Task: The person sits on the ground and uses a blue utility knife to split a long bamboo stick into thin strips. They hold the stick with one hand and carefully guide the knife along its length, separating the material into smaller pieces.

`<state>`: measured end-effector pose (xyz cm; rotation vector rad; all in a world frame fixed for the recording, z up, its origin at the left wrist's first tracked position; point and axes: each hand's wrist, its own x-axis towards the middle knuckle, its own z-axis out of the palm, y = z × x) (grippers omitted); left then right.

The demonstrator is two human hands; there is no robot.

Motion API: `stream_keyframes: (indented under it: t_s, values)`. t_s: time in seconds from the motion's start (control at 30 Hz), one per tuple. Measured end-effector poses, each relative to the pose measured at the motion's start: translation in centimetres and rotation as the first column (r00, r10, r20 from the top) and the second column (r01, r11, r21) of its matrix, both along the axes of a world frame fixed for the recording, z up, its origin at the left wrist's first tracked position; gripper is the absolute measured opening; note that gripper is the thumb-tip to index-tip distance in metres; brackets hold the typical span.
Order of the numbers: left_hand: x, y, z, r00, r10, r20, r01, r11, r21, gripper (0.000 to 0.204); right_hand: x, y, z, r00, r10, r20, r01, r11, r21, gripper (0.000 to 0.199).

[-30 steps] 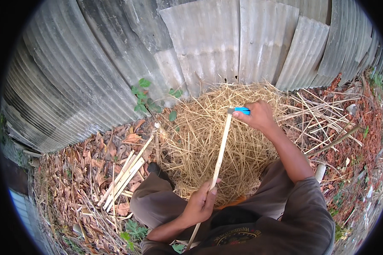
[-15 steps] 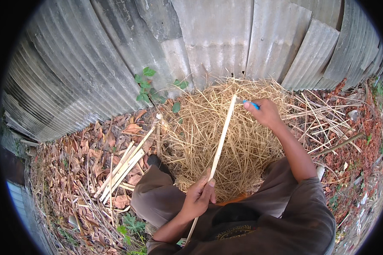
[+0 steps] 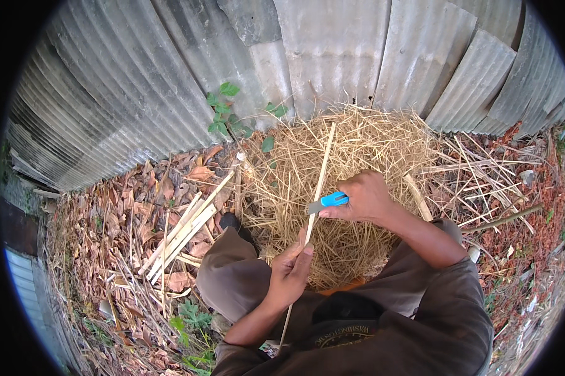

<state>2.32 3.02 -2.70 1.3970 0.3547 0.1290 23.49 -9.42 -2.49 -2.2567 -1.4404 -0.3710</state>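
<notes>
My left hand [image 3: 288, 276] is closed around the lower part of a long, pale strip of split bamboo or wood [image 3: 325, 160]. The strip slants up and slightly right, and its thin tail runs down past my wrist in front of my shirt. In my right hand [image 3: 365, 195] is a utility knife [image 3: 334, 199] with a blue handle. Its short, broad blade lies across the strip a little above my left fingers. Beneath both hands spreads a heap of straw-coloured shavings [image 3: 370, 141] between my legs.
Several pale strips [image 3: 182, 241] lie on dry brown leaves [image 3: 132, 219] to the left. Longer thin sticks [image 3: 476, 166] are scattered at the right. A corrugated metal fence [image 3: 332, 56] stands along the far side, with a green leafy plant [image 3: 221, 116] at its foot.
My right hand and the knife have come down along the strip from near its top end toward my left hand. The strip's upper end has shifted left and looks narrower now.
</notes>
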Motion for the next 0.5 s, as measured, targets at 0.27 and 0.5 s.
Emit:
stream_keyframes:
  t_s: [0.27, 0.5]
  values:
    - [0.6, -0.6, 0.9, 0.999, -0.038, -0.04, 0.039, 0.999, 0.033, 0.041, 3.0, -0.5, -1.2, 0.993, -0.106, 0.05, 0.108, 0.994, -0.034, 0.076]
    - [0.6, -1.1, 0.1, 0.996, -0.078, -0.048, 0.077, 0.997, -0.027, 0.043, 7.3, -1.7, -2.1, 0.957, -0.285, 0.056, 0.286, 0.958, -0.027, 0.083]
